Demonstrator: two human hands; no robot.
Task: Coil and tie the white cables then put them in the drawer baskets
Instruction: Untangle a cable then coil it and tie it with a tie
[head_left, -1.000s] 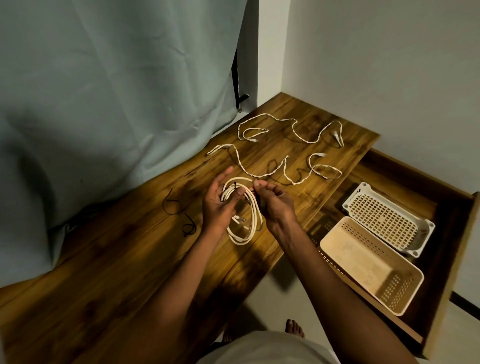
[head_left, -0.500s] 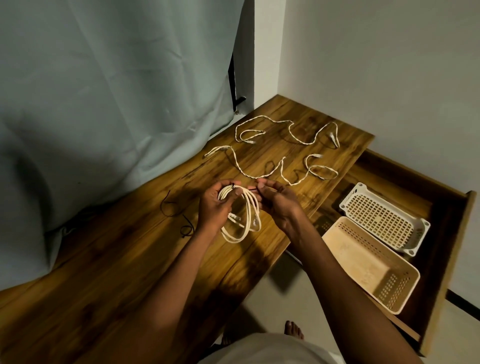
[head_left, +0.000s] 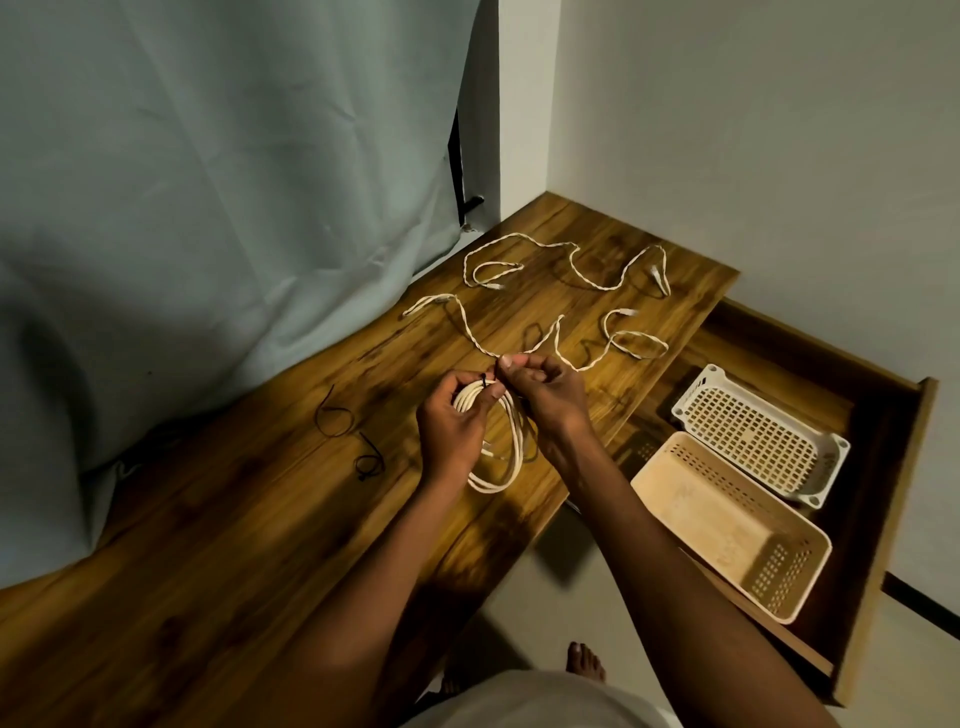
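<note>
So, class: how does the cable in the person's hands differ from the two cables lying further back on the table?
The held cable is wound into a coil; the loose cables sprawl in open curves. It hangs from the left hand and right hand; they lie flat, untouched. It looks smooth; they look twisted. All are white.

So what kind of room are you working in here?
Probably a home room, at a desk in a corner: a wooden desk beside a curtain, its drawer open with two baskets inside, and a bare foot on the floor.
</note>
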